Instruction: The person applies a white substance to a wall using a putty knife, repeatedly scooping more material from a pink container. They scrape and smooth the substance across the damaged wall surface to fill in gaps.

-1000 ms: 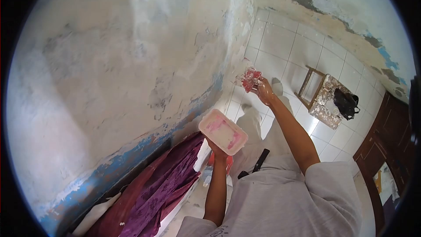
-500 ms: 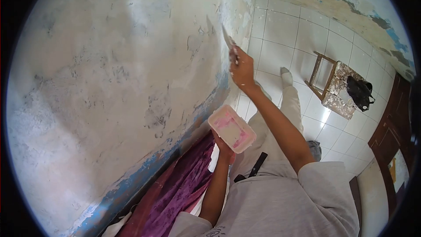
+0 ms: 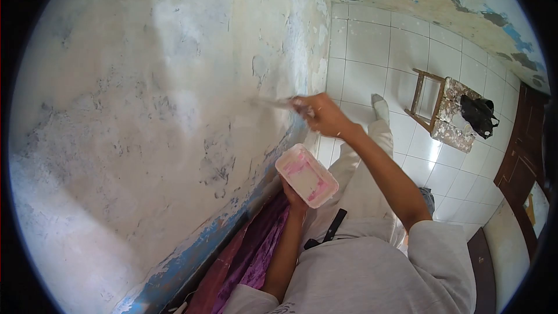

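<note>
My right hand [image 3: 325, 117] is closed round the handle of a putty knife [image 3: 273, 103], smeared by motion, its blade pointing left along the patchy wall [image 3: 192, 70]. White specks dot the hand and fingers. Lower down, my left hand [image 3: 294, 193] holds a pink plastic tub [image 3: 307, 175] from beneath, its open side turned up toward me. Whitish paste coats the tub's bottom and inner sides, with pink showing through. Most of the left fingers are hidden under the tub.
A paint-spattered wooden stool [image 3: 450, 110] stands on the white tiled floor [image 3: 372, 40], with a black plastic bag [image 3: 479, 117] on it. Purple cloth [image 3: 256, 267] lies along the wall's foot at lower left. A brown door [image 3: 520, 151] is at right.
My right hand has moved down, and the putty knife has swung from pointing up to pointing left across the wall. The tub stays nearly in place in my left hand.
</note>
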Available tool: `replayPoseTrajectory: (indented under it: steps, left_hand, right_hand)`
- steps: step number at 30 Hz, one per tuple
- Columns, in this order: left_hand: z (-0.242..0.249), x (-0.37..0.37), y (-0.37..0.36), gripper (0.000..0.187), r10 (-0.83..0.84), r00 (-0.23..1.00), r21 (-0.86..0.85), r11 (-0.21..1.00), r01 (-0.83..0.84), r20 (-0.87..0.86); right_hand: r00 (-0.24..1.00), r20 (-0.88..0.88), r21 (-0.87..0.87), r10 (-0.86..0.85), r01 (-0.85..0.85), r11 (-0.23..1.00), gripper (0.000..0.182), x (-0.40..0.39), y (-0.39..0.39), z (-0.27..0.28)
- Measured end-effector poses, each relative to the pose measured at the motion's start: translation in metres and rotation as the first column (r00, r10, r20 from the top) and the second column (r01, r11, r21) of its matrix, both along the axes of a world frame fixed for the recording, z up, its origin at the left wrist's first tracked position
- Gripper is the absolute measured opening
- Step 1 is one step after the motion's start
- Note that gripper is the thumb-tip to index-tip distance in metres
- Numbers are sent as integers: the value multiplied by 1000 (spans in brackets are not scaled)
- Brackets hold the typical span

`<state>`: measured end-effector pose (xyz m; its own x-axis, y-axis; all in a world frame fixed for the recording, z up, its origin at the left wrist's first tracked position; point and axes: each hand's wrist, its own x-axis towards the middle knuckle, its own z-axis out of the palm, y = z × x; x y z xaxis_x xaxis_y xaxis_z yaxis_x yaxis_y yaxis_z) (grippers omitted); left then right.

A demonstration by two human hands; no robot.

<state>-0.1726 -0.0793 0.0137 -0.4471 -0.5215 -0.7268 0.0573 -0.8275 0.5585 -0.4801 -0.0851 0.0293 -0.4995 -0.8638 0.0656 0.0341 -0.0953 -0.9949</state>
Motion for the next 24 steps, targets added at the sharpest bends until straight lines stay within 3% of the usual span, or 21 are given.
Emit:
replayPoseTrajectory:
  steps: [3,5,7,12,15,18,21,22,24]
  left_hand:
    - [-6,2,-6,73,21,1000,4,1000,-21,-13]
    - [-12,3,-7,73,23,999,19,1000,-22,-28]
    - [-12,7,-4,73,35,999,37,999,-34,-28]
    - [-7,4,0,72,84,994,149,986,-72,-72]
    - [-4,0,1,73,35,995,114,993,-24,-96]
    - [-7,-4,0,72,26,999,87,996,-23,-27]
    - [-2,-10,3,69,5,1000,-4,1000,-5,5]
    - [1,-13,4,69,-10,999,10,1000,10,-48]
    - [7,-17,3,68,-38,988,32,999,43,-152]
  right_hand:
    - [936,-23,297,-351,342,892,38,-30,-14,-7]
    - [849,-52,217,-526,523,824,38,-46,-47,-16]
    - [827,-83,177,-556,561,808,38,-31,-71,-23]
    - [906,-156,133,-394,414,901,39,35,-62,-17]
    - [866,-234,-44,-442,444,895,39,69,-40,-11]
    - [934,-201,-55,-295,289,956,35,67,-11,-8]
    - [936,-21,108,-353,353,929,31,47,-1,0]
    - [925,61,322,-376,338,884,29,36,-7,12]
    - [877,41,324,-480,442,836,23,22,-30,20]
